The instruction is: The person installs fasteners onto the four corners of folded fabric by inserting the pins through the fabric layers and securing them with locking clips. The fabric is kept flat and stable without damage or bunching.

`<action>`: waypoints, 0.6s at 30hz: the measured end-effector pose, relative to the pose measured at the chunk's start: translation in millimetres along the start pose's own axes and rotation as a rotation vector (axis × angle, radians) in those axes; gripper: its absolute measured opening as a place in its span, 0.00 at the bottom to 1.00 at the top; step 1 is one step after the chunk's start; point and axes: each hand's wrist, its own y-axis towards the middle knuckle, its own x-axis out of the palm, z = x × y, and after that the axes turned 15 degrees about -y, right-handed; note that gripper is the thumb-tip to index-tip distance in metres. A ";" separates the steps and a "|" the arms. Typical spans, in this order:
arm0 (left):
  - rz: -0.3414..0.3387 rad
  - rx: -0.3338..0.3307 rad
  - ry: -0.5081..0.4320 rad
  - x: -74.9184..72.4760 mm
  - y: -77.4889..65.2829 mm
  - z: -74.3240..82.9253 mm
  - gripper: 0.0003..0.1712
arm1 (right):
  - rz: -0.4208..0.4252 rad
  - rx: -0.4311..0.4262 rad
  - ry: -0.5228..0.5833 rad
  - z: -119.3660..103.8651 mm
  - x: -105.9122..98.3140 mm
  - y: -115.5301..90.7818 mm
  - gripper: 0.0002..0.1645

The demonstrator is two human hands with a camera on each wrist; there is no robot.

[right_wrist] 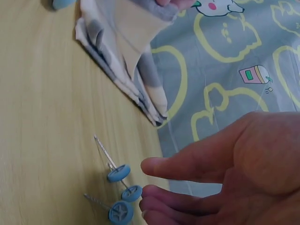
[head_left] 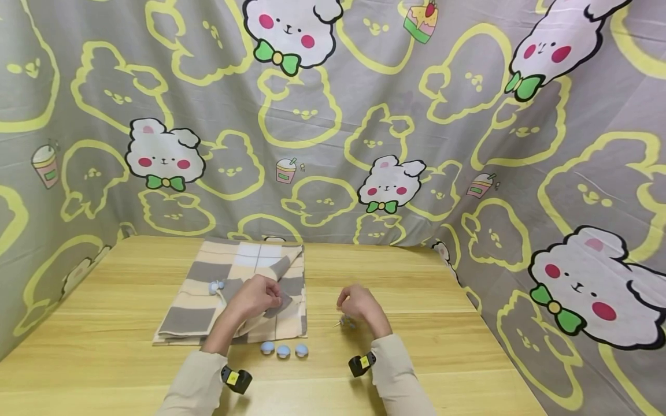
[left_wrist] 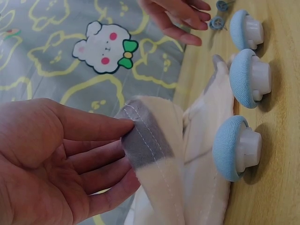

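Observation:
A folded checked cloth (head_left: pixel 192 320) in grey, cream and white lies on the left part of the table. My left hand (head_left: pixel 257 297) pinches a corner of it between thumb and fingers and holds that corner raised; the stitched grey hem (left_wrist: pixel 145 136) shows in the left wrist view. To the right of the cloth, my right hand (head_left: pixel 359 303) hovers with thumb and fingertips apart, close beside several twist pins (right_wrist: pixel 121 213) with blue round heads and thin metal shafts. Whether a fingertip touches one of these pins, I cannot tell.
Three mushroom-shaped caps, light blue over white, stand in a row before the cloth's front edge; the middle cap (head_left: pixel 283 351) is nearest me. Another small blue-and-white piece (head_left: pixel 215 286) lies on the cloth's left part. A patterned curtain (head_left: pixel 322 144) encloses the wooden table (head_left: pixel 416 277).

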 end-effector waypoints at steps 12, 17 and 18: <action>-0.004 0.020 -0.001 -1.8 0.3 -1.9 0.02 | -0.038 0.006 -0.076 5.1 7.8 -0.3 0.08; -0.001 0.014 -0.004 -2.0 0.3 -1.5 0.02 | -0.047 -0.006 -0.049 5.7 11.3 -0.4 0.09; 0.000 0.015 -0.003 -2.0 0.3 -1.4 0.02 | -0.047 -0.007 -0.048 5.7 11.7 -0.3 0.08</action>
